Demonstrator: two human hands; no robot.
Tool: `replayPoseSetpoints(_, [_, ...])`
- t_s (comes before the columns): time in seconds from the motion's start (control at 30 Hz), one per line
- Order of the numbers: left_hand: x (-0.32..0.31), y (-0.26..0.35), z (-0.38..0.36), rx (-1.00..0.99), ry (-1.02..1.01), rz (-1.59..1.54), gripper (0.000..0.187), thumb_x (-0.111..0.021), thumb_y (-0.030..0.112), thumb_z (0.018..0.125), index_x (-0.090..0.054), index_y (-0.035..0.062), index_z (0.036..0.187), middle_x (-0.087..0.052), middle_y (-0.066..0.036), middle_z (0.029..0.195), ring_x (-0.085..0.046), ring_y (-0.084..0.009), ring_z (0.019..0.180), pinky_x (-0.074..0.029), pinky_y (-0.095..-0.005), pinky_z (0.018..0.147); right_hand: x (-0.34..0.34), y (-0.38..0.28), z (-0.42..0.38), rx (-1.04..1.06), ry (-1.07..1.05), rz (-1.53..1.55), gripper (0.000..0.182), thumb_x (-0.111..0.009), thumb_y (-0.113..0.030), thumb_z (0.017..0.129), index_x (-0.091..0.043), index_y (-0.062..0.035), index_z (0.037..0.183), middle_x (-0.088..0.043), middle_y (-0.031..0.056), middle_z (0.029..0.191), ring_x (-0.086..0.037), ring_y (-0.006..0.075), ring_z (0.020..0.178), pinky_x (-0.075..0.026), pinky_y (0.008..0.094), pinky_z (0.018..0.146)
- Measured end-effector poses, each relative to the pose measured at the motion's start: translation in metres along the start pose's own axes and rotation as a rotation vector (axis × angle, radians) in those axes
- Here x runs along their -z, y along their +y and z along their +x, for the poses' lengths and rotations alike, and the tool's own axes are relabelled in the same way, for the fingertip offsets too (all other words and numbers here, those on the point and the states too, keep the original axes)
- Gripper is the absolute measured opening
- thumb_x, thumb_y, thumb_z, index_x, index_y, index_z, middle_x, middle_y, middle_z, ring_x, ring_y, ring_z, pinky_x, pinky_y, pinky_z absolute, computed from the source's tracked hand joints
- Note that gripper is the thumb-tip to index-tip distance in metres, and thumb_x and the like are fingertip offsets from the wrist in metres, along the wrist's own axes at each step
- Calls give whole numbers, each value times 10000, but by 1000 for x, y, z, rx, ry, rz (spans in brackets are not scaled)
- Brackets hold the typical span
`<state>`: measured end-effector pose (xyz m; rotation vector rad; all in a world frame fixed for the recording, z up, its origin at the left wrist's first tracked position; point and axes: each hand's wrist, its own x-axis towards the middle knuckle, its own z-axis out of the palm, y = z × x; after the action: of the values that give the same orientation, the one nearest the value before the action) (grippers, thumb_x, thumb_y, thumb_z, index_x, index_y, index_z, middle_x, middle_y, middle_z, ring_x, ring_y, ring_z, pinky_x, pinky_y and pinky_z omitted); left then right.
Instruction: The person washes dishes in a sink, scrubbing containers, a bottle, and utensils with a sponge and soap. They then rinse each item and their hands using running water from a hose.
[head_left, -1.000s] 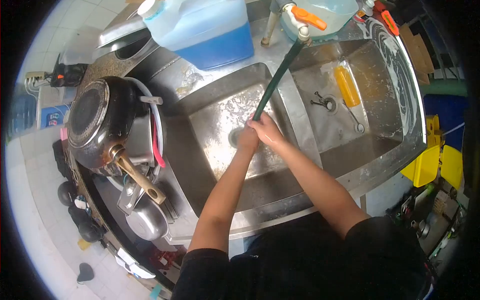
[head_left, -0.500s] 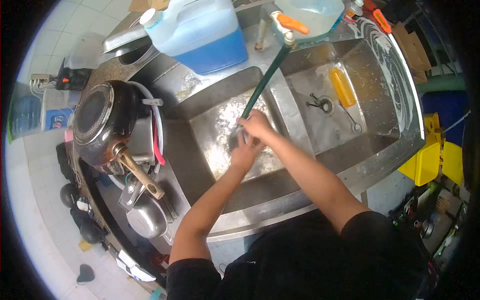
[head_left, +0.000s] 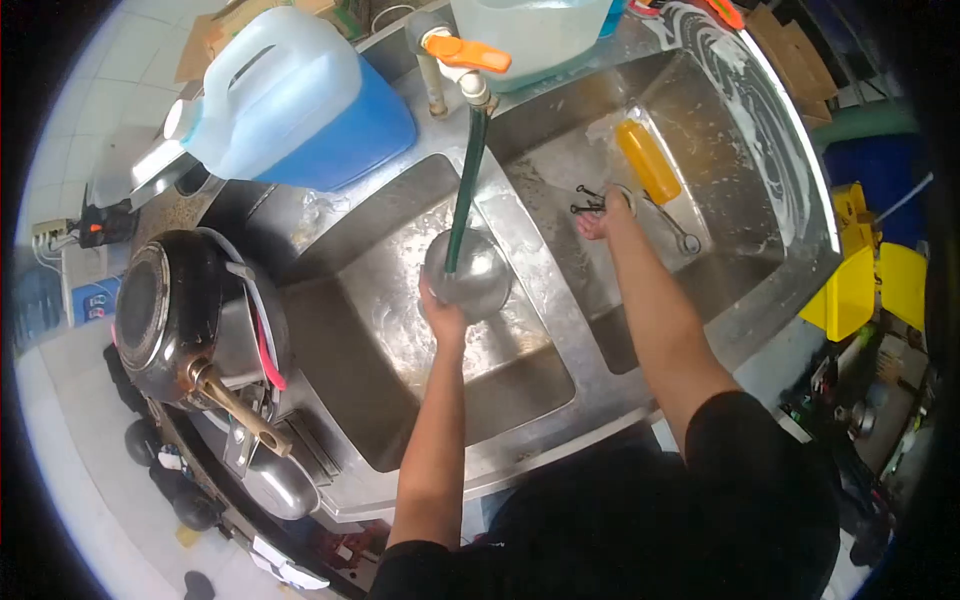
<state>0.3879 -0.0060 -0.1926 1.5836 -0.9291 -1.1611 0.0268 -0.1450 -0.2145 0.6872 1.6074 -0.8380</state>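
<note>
A round metal bowl (head_left: pixel 478 280) is in the left basin (head_left: pixel 345 370), under the lower end of a green hose (head_left: pixel 466 205). My left hand (head_left: pixel 443 318) is closed on the bowl's near left edge. My right hand (head_left: pixel 606 216) reaches down into the right basin (head_left: pixel 730 280), its thumb and fingers apart, close by some thin utensils with dark looped ends (head_left: pixel 588 200). A round-ended metal utensil (head_left: pixel 688 242) lies to its right. Beyond the hand rests a yellow-orange bottle (head_left: pixel 648 160).
An orange-handled tap (head_left: pixel 466 53) feeds the hose. Behind the left basin stands a jug of blue liquid (head_left: pixel 300 115). Blackened pans (head_left: pixel 150 300) and metal pots pile up at left. Suds streak the right rim (head_left: pixel 770 130).
My right hand has left the bowl and hose and moved right into the other basin. My left hand keeps the bowl, now more exposed. The view has shifted right.
</note>
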Motion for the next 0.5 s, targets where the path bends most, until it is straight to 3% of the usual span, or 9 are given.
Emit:
replayPoseSetpoints(0.03, [0,-1,0,-96,-3,122,726,-470,-160,790,-371,-13,1494,-523,-195,1406,-557,-330,1260,-425,-386,1082,0,-5,36,-49,-61,38,690,-720,-535,844,-462,-49,1261,-501,191,1212,-557,317,1016,-512,481,748])
replayPoseSetpoints(0.07, [-1,23,-6,-351,-34,451,685,-538,-112,803,-424,-4,1470,-527,-244,1391,-540,-381,1265,-413,-423,1089,-5,-8,68,-98,-122,78,749,-755,-560,805,-435,-58,1260,-475,165,1215,-537,325,1041,-522,480,763])
replayPoseSetpoints(0.13, [-7,69,-15,-312,-156,743,678,-605,-54,823,-420,-7,1473,-495,-292,1415,-500,-431,1292,-408,-451,1097,-17,-4,95,114,-72,113,677,-769,-499,809,-474,-53,1225,-517,158,1022,-559,300,879,-509,464,738])
replayPoseSetpoints(0.23, [-18,52,-5,-106,-422,1169,816,-573,-54,875,-367,395,1524,-346,-252,1553,-403,-489,1368,-514,-483,993,-17,1,74,278,-95,-45,456,-681,-420,873,-504,-74,1112,-478,95,881,-478,240,733,-428,396,621])
replayPoseSetpoints(0.27, [-22,54,-7,-174,-435,1408,869,-557,-73,875,-339,467,1519,-309,-238,1578,-380,-503,1381,-572,-471,924,-13,5,58,330,-120,-120,385,-652,-393,895,-515,-81,1075,-464,74,834,-451,220,684,-401,374,582])
replayPoseSetpoints(0.33, [-19,70,-8,-173,-429,1483,843,-466,-85,900,-323,467,1522,-310,-192,1572,-308,-500,1424,-625,-451,831,5,15,21,393,-194,-230,260,-593,-340,938,-535,-95,1000,-438,32,739,-397,180,587,-347,329,505])
replayPoseSetpoints(0.37, [-8,71,-10,-233,-387,1468,912,-507,-120,843,-329,469,1517,-207,-190,1619,-265,-536,1430,-648,-413,716,19,20,-3,397,-244,-259,213,-564,-314,959,-545,-102,962,-425,11,692,-370,161,538,-320,306,466])
replayPoseSetpoints(0.43, [28,72,-19,-394,-269,1367,983,-528,-161,775,-348,470,1506,-176,-197,1629,-275,-553,1414,-640,-415,668,51,33,-53,300,-372,-151,195,-505,-261,1002,-566,-115,887,-398,-31,598,-316,121,441,-266,261,389])
replayPoseSetpoints(0.5, [58,90,-42,-406,-203,1324,991,-535,-196,730,-432,456,1469,-222,-198,1611,-295,-531,1414,-625,-387,634,80,49,-119,311,-512,-136,317,-496,-414,1052,-555,-110,988,-365,-57,608,-275,80,415,-237,247,377])
